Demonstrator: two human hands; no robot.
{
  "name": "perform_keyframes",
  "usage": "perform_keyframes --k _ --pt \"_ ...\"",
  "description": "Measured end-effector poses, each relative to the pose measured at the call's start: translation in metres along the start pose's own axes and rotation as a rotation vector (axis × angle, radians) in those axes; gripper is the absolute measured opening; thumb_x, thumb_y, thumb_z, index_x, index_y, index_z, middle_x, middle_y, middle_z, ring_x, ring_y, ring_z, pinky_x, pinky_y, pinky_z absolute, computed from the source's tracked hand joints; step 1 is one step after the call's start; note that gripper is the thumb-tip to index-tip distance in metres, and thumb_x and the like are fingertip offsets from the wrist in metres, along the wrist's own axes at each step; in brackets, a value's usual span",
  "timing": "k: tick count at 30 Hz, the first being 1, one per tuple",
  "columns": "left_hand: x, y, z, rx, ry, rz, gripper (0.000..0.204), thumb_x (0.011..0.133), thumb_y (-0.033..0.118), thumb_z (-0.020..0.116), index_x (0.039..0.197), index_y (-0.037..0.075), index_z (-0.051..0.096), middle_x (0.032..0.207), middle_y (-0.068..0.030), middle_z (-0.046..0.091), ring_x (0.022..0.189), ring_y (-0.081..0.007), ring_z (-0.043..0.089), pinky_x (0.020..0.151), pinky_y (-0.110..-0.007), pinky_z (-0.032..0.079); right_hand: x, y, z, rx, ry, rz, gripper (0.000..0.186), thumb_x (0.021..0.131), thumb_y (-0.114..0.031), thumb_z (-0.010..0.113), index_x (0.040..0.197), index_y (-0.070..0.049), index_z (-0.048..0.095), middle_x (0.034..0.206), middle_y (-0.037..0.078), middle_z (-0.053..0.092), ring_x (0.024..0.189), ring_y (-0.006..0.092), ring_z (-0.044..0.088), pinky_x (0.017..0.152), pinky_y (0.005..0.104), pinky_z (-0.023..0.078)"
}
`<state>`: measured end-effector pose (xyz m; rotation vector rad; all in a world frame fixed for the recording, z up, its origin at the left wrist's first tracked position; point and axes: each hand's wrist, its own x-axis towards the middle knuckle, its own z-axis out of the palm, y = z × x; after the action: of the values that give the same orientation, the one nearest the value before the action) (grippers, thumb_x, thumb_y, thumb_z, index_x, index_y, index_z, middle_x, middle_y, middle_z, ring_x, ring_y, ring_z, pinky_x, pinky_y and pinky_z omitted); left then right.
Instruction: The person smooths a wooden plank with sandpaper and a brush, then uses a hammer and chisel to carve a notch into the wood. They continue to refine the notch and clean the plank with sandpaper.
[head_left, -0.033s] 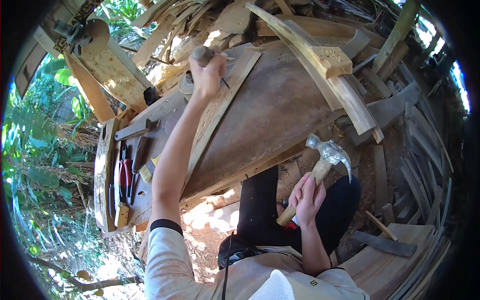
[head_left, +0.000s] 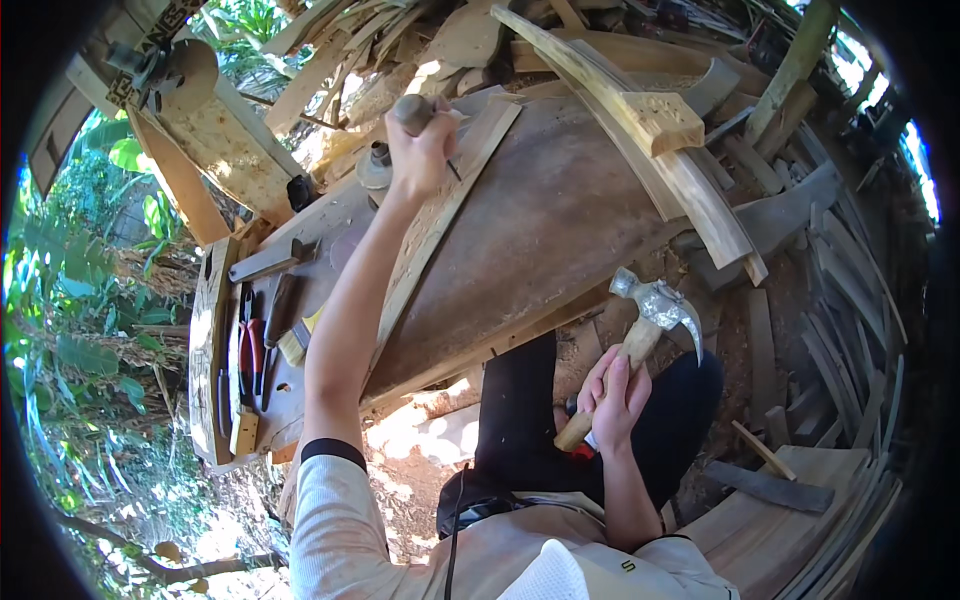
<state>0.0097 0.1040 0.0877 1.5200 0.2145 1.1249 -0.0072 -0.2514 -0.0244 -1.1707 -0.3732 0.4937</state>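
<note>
Over the far left of the wooden bench (head_left: pixel 545 200), my left hand (head_left: pixel 421 160) is closed around a wooden-handled chisel (head_left: pixel 413 112). Its rounded butt points up, and a thin dark end shows below my fingers above a long wooden board (head_left: pixel 440 222). Whether its tip touches the board I cannot tell. My right hand (head_left: pixel 618 393) grips a claw hammer (head_left: pixel 658 303) by its wooden handle, head up and claw to the right, over my lap. Just left of my left hand stands a dark, round, spouted object (head_left: pixel 376 165).
At the bench's left end lie red-handled pliers (head_left: pixel 251 342), a paintbrush (head_left: pixel 296 342) and a wooden block (head_left: pixel 266 260). Long timber pieces (head_left: pixel 660 125) lie across the far right. Scrap wood (head_left: pixel 400 60) is heaped behind, with more planks (head_left: pixel 790 510) at the lower right.
My left hand and the chisel have shifted slightly to the right, uncovering more of the spouted object. My right hand and the hammer stay almost still.
</note>
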Motion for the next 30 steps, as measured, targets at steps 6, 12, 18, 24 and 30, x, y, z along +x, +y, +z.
perform_keyframes --k 6,12,18,24,30 --pt "-0.013 0.001 0.012 0.316 -0.250 0.089 0.019 0.076 0.010 0.063 0.061 0.003 0.054 0.054 0.0015 0.047 0.051 -0.0082 0.042 0.048 -0.029 0.033 0.002 -0.004 0.004 0.026 -0.063 -0.060 0.035 0.107 -0.036 0.043 0.096 -0.003 0.047 0.064 0.001 0.045 0.045 0.0076 0.044 0.040 0.0229 0.037" --pt "-0.040 0.003 0.043 0.406 -0.578 0.224 0.020 0.070 0.014 0.065 0.061 0.003 0.052 0.053 -0.0066 0.043 0.048 -0.0143 0.043 0.048 -0.032 0.036 0.027 -0.007 0.022 -0.008 -0.076 -0.501 0.048 0.104 -0.050 0.043 0.098 -0.002 0.045 0.065 0.005 0.045 0.045 0.0112 0.044 0.040 0.0241 0.037" --pt "-0.048 -0.005 0.052 0.502 -0.740 0.321 0.019 0.061 0.013 0.064 0.059 0.004 0.047 0.052 -0.0124 0.040 0.048 -0.0311 0.038 0.048 -0.038 0.036 0.055 0.014 0.030 -0.580 -0.038 -0.659 0.037 0.105 -0.036 0.043 0.084 -0.004 0.045 0.062 0.004 0.044 0.045 0.0099 0.044 0.039 0.0238 0.036" --pt "-0.047 -0.007 0.050 0.485 -0.695 0.367 0.018 0.063 0.012 0.065 0.060 0.004 0.049 0.053 -0.0125 0.044 0.048 -0.0306 0.043 0.048 -0.038 0.037 0.059 0.026 0.030 -0.287 0.032 -0.837 0.021 0.103 -0.018 0.046 0.089 -0.003 0.051 0.063 0.001 0.048 0.047 0.0084 0.044 0.043 0.0224 0.036" --pt "-0.050 -0.004 0.053 0.511 -0.720 0.345 0.017 0.063 0.015 0.066 0.061 0.004 0.053 0.055 -0.0161 0.049 0.052 -0.0372 0.050 0.049 -0.042 0.040 0.057 0.037 0.022 -0.262 0.045 -0.804 0.026 0.105 -0.024 0.044 0.093 -0.002 0.049 0.068 0.004 0.048 0.047 0.0088 0.041 0.043 0.0225 0.037"
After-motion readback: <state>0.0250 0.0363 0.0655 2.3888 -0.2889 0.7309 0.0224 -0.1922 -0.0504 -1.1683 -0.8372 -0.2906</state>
